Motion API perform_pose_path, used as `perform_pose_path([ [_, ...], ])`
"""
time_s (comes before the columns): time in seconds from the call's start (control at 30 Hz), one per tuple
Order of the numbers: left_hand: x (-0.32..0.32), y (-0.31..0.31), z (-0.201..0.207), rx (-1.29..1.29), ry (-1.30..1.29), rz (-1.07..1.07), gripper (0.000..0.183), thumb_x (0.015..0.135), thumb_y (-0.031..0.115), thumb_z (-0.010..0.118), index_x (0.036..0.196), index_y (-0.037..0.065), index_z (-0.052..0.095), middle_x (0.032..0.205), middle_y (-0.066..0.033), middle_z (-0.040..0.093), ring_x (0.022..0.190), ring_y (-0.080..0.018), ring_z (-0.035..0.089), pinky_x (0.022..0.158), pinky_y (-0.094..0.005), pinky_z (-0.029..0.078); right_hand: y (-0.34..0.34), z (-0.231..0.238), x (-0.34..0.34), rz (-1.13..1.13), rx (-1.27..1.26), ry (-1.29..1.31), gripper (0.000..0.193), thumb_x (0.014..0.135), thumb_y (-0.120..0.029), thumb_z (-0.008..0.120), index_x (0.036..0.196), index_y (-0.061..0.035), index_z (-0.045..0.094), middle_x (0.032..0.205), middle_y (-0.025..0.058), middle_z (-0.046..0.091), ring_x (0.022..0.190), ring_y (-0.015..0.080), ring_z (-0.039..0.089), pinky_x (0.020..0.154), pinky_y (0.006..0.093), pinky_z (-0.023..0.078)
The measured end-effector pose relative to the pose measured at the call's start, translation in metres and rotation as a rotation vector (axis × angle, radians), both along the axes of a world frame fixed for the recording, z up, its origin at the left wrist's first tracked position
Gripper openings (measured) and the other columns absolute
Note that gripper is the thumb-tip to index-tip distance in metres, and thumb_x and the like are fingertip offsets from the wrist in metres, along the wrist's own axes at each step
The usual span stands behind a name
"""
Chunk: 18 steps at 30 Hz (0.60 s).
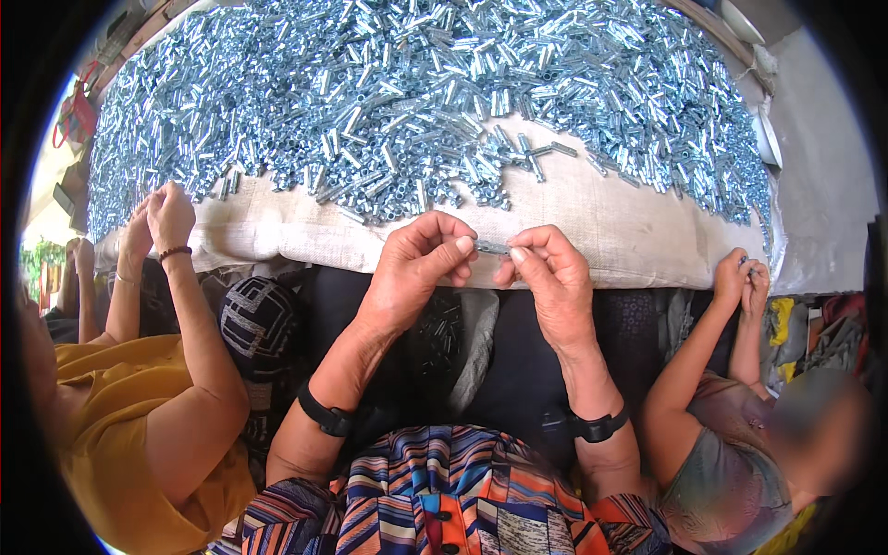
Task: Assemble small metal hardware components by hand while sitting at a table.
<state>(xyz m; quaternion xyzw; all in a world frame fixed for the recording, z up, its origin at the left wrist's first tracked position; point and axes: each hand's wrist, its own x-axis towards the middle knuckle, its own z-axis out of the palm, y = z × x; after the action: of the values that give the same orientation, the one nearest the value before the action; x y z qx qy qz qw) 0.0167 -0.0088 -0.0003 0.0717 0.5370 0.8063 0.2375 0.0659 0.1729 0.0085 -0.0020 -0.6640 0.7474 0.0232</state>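
Observation:
Between the fingertips of both hands lies a slim silvery metal piece (492,247), held level just above the near edge of the cloth. My left hand (418,264) pinches its left end with thumb and forefinger, and my right hand (555,282) pinches the right end. The fingertips partly cover the piece, so its exact kind is hard to make out. Beyond my hands spreads a large heap of small, shiny, bluish metal tubes (388,120), with a few loose ones near its front edge.
A pale woven cloth (647,227) covers the worktop beneath the heap. At the left, a person in a mustard top (157,407) has raised hands close to the cloth. Another person's hands (743,277) hold something small at the right edge. More metal pieces (442,333) lie on dark fabric below my hands.

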Motion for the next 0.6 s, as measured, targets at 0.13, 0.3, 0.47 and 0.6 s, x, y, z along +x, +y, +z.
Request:
perform_pose_path([
  [0.13, 0.001, 0.001, -0.002, -0.004, -0.040, 0.003, 0.011, 0.092, 0.013, 0.062, 0.097, 0.003, 0.061, 0.081, -0.0031, 0.064, 0.065, -0.0080, 0.058, 0.061, -0.0210, 0.049, -0.002, -0.001, 0.002, -0.030, -0.054, -0.062, 0.010, 0.096, -0.007, 0.052, 0.102, 0.0004, 0.057, 0.080, 0.0055, 0.062, 0.067, 0.0093, 0.062, 0.062, 0.0227, 0.051],
  [0.3, 0.004, 0.008, -0.002, 0.002, 0.011, 0.004, 0.009, 0.093, 0.012, 0.062, 0.096, 0.004, 0.061, 0.079, -0.0018, 0.063, 0.065, -0.0075, 0.057, 0.061, -0.0212, 0.048, -0.004, -0.004, 0.005, -0.063, 0.032, -0.054, 0.011, 0.097, -0.007, 0.052, 0.103, 0.0004, 0.057, 0.079, 0.0046, 0.061, 0.064, 0.0085, 0.060, 0.059, 0.0224, 0.050],
  [0.47, 0.004, 0.022, -0.015, -0.102, 0.089, 0.012, 0.011, 0.094, 0.012, 0.060, 0.096, 0.001, 0.061, 0.079, -0.0003, 0.061, 0.067, -0.0064, 0.055, 0.061, -0.0221, 0.047, 0.002, -0.013, 0.004, -0.129, 0.108, -0.030, 0.009, 0.095, -0.006, 0.053, 0.101, -0.0005, 0.058, 0.078, 0.0028, 0.061, 0.060, 0.0065, 0.056, 0.056, 0.0219, 0.046],
  [0.6, 0.001, 0.029, -0.016, -0.497, 0.501, 0.125, 0.007, 0.087, 0.006, 0.062, 0.093, 0.003, 0.063, 0.079, -0.0049, 0.060, 0.068, -0.0164, 0.059, 0.061, -0.0281, 0.048, 0.000, -0.021, 0.002, -0.215, 0.307, 0.005, 0.007, 0.094, -0.005, 0.056, 0.099, -0.0006, 0.057, 0.074, 0.0047, 0.060, 0.059, 0.0085, 0.056, 0.055, 0.0244, 0.045],
])
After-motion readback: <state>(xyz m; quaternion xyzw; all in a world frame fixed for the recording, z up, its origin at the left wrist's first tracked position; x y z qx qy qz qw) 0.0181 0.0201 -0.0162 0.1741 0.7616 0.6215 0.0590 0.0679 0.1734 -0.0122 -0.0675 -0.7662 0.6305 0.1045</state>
